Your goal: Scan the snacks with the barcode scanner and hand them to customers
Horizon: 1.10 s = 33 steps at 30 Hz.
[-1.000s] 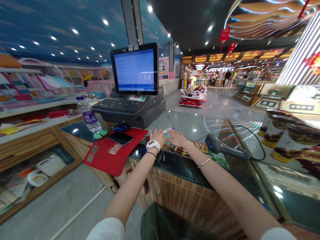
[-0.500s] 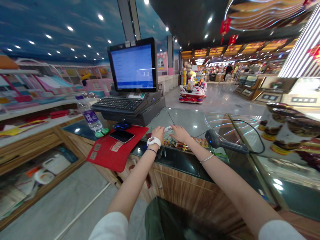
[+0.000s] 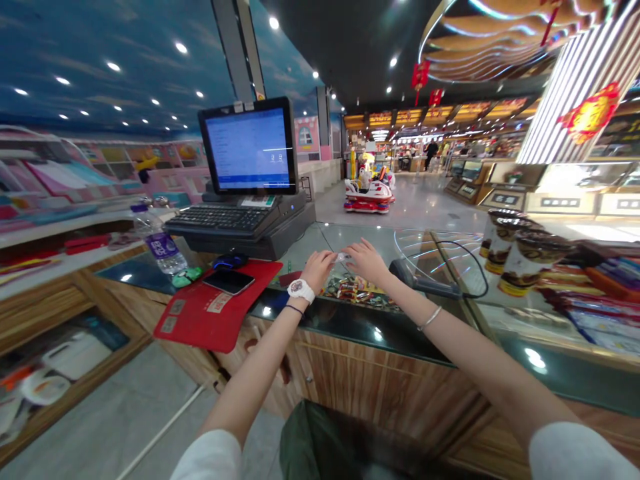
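Observation:
Over the glass counter (image 3: 345, 235), my left hand (image 3: 318, 270) and my right hand (image 3: 367, 262) meet at a small whitish, partly clear item (image 3: 343, 257). Its kind is too small to make out. The fingers of both hands are closed on its two ends. Colourful small packets (image 3: 353, 291) show below my hands, at or under the glass. Just right of my right hand lies a black handheld barcode scanner (image 3: 425, 280) with its cable. A white watch (image 3: 301, 291) is on my left wrist.
Left of my hands, a red mat (image 3: 210, 320) bears a smartphone (image 3: 229, 281) and a mouse (image 3: 230, 261). Behind stand a keyboard (image 3: 215, 220), a monitor (image 3: 251, 150) and a water bottle (image 3: 163, 243). Printed cups (image 3: 525, 263) and packaged goods (image 3: 607, 313) sit at the right.
The camera view has turned a little to the right and up. My hands still hold the small item between them; my right hand has risen slightly and its fingers have shifted.

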### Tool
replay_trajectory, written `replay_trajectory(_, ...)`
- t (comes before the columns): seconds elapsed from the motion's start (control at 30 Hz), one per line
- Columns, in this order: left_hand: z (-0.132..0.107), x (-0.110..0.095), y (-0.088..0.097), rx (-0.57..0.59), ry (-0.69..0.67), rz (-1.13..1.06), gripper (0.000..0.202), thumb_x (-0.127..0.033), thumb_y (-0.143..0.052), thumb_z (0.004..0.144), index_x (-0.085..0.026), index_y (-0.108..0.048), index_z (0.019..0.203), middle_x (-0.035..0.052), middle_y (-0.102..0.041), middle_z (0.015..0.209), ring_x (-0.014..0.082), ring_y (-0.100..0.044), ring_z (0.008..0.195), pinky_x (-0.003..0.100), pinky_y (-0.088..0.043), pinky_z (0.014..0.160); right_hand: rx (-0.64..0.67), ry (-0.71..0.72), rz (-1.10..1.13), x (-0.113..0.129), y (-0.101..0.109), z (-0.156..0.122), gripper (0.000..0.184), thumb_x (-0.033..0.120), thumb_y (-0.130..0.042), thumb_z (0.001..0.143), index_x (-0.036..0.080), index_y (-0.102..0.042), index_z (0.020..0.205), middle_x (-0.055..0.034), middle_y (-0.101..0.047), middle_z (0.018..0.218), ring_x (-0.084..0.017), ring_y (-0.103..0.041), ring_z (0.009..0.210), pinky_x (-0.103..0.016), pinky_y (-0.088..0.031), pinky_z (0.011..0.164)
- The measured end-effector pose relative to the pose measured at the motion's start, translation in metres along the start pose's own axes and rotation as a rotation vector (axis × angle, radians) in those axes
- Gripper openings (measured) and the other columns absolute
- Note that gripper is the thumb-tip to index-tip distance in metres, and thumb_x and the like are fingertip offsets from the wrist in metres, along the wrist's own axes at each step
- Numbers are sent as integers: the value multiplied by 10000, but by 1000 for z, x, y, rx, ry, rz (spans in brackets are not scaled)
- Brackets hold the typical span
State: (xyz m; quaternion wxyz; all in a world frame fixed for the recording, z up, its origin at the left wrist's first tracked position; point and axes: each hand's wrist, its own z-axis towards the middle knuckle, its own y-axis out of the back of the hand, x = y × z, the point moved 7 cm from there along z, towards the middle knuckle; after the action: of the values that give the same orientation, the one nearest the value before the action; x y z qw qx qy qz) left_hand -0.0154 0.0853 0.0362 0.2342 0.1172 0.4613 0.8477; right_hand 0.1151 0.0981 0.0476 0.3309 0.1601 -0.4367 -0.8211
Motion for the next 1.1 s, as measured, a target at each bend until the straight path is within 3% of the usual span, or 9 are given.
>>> replay_trajectory(0.13,14,-27,5,-20,-55,-24,340,-181,-443,975,-223,-568,1288,84,-642,1237,211,-598,1168,464,-351,1145,-44,-18,-8,-17,27,-15,320,199,-535,911,216,-652,1208,-94,-680,1142,-259,-600,1127,-477,-278,1180)
replay_trajectory(0.3,39,-62,8,-36,-162,-38,299,-202,-462,982,-223,-586,1253,76,-650,1236,201,-601,1163,444,-356,1145,-121,-88,-13,-47,53,-37,297,218,-526,918,215,-672,1177,-82,-686,1127,-251,-608,1103,-470,-313,1156)
replay_trajectory(0.6,81,-116,-7,-63,-298,-99,341,-128,-547,908,-235,-602,1228,76,-645,1216,222,-600,1149,459,-421,1094,-202,-146,-20,-96,89,-74,340,244,-536,911,236,-653,1231,-91,-667,1171,-266,-572,1164,-513,-310,1146)
replay_trajectory(0.7,97,-125,-12,-85,-289,-117,333,-114,-527,908,-225,-618,1208,77,-649,1213,222,-604,1136,453,-417,1099,-308,-204,92,-118,95,-88,459,311,-610,865,227,-589,1316,-112,-595,1319,-274,-513,1266,-502,-339,1132)
replay_trajectory(0.77,106,-129,-16,-109,-281,-128,320,-114,-524,911,-216,-625,1197,80,-655,1206,222,-602,1137,444,-415,1099,-446,-329,226,-141,100,-100,572,393,-649,833,189,-543,1356,-146,-554,1369,-277,-507,1276,-478,-391,1096)
replay_trajectory(0.83,112,-131,-19,-136,-270,-138,311,-115,-523,915,-217,-628,1189,77,-660,1202,219,-599,1141,439,-407,1104,-559,-491,392,-165,99,-112,576,499,-635,826,150,-585,1282,-164,-605,1279,-273,-572,1178,-454,-462,1014)
replay_trajectory(0.9,114,-130,-24,-144,-268,-144,307,-118,-524,918,-218,-628,1189,72,-663,1201,219,-602,1133,432,-419,1090,-586,-607,562,-182,91,-120,537,602,-585,825,144,-668,1095,-131,-683,1077,-250,-637,997,-420,-514,900)
replay_trajectory(1.0,112,-127,-30,-127,-287,-143,305,-126,-525,921,-208,-625,1198,82,-657,1219,220,-606,1120,403,-467,1028,-511,-643,710,-191,79,-120,545,696,-569,774,167,-690,822,-46,-674,785,-202,-619,768,-346,-506,747)
replay_trajectory(1.1,107,-121,-32,-126,-307,-138,315,-137,-515,930,-217,-618,1216,87,-648,1233,215,-607,1125,383,-488,997,-434,-633,694,-190,71,-117,557,739,-572,735,190,-626,662,15,-555,609,-162,-534,629,-299,-441,633)
